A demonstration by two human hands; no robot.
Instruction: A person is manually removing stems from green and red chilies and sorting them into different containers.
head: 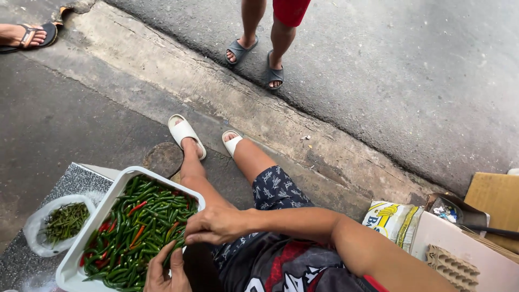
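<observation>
A white rectangular tray sits in front of me, filled with green chili peppers and a few red ones. My right hand rests at the tray's right rim, fingers pinched together on a green chili. My left hand lies at the tray's near edge, fingers curled over the peppers at the bottom of the view. A clear plastic bag left of the tray holds thin green stems.
I sit with my legs out, in white slides. Another person stands ahead in grey slides; a third person's sandalled foot shows top left. Cardboard, an egg carton and a printed sack lie at right.
</observation>
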